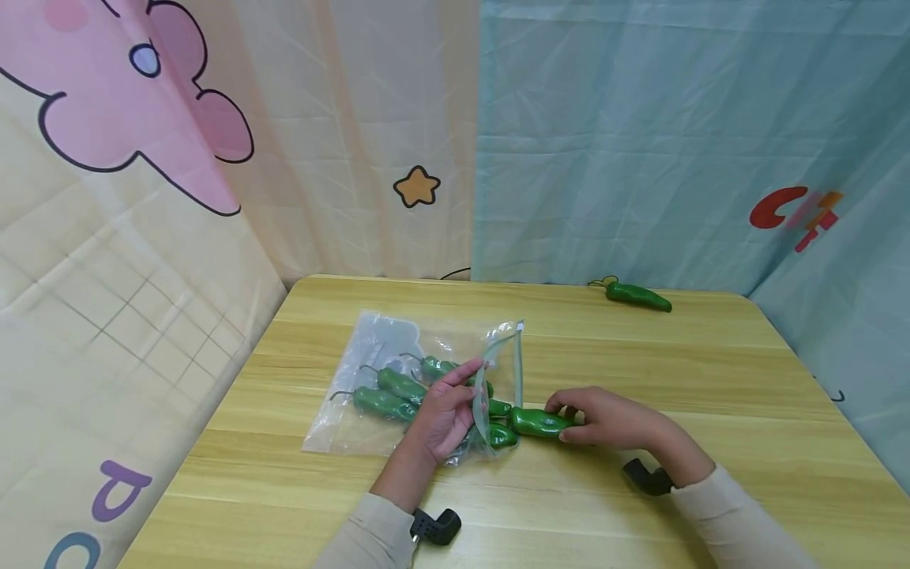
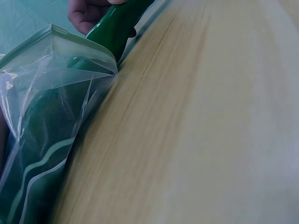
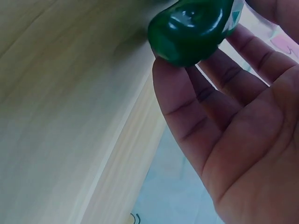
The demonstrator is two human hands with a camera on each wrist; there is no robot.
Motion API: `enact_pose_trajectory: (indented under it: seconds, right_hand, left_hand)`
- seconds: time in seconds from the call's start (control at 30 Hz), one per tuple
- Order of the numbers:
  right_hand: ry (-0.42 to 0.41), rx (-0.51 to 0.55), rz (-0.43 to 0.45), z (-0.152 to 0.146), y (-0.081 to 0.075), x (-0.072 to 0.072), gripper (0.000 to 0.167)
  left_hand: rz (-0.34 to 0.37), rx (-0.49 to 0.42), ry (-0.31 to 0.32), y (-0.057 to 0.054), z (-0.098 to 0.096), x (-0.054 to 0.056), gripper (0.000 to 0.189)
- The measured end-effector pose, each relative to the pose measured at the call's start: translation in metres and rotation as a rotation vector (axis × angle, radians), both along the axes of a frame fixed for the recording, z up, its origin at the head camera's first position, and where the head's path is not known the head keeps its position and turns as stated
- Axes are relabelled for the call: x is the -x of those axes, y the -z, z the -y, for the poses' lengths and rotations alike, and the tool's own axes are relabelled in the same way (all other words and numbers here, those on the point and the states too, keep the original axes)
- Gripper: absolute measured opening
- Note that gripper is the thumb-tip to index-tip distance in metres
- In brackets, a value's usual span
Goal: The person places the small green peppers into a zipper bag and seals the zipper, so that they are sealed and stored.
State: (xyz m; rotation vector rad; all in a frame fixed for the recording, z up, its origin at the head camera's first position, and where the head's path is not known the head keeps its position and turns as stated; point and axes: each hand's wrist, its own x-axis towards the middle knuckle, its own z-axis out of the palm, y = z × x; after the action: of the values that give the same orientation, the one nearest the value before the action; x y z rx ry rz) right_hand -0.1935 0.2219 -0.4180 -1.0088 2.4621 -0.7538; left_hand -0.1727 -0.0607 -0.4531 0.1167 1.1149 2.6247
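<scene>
A clear zip bag point(image 1: 334, 438) lies on the table with several green peppers point(image 1: 380, 403) inside and its mouth facing right. My left hand point(image 1: 444, 415) is at the mouth, holding up the rim with its fingertips; film covers part of those fingers. With thumb and fingertips, my right hand point(image 1: 604, 419) grips the near end of another green pepper point(image 1: 536, 423). That pepper lies level, its far end at the bag's mouth. In the right wrist view its rounded, shiny end point(image 3: 187, 32) rests between the fingers and thumb.
One more green pepper point(image 1: 640, 297) lies at the table's back edge, on the right. Printed curtains point(image 1: 355, 118) hang behind and beside the wooden table point(image 1: 711, 371). Each wrist wears a black camera mount point(image 1: 437, 527).
</scene>
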Motion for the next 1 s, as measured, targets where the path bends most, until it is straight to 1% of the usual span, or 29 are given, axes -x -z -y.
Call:
enact_pose_trajectory:
  seconds: [0.23,0.47,0.73,1.0]
  right_hand:
    - [0.017,-0.002,-0.005,0.007,0.001,0.002,0.026]
    - [0.018,0.001,-0.014,0.014,0.005,0.004,0.026]
    - [0.021,0.010,-0.008,0.022,0.008,0.005,0.027]
    - [0.020,0.035,-0.013,0.031,0.012,0.008,0.029]
  left_hand:
    - [0.005,-0.001,-0.006,0.000,-0.001,0.001,0.042]
    - [0.010,0.005,-0.017,0.001,-0.002,0.001,0.043]
    - [0.002,0.012,-0.010,0.002,-0.001,0.001,0.043]
    - [0.009,0.002,-0.011,0.002,-0.001,0.001,0.041]
